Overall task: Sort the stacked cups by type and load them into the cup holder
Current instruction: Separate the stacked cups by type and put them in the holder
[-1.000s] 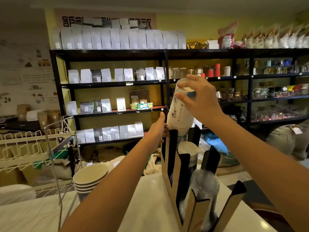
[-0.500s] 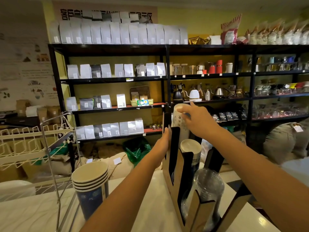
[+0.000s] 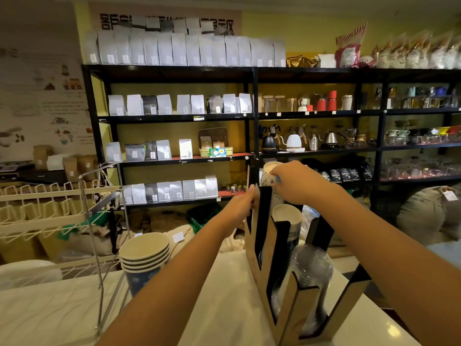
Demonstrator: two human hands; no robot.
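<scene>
Hands apart | right hand (image 3: 296, 182) clamped on paper cups (image 3: 270, 171) | left hand (image 3: 240, 204) gripping cup holder (image 3: 259, 250) edge

Head camera looks forward and down, close over the cup holder (image 3: 264, 265).

I can't read any text: the big black characters on the wall sign (image 3: 164, 21) sit half hidden behind bags, and the shelf bags' labels (image 3: 185, 153) blur out.
</scene>
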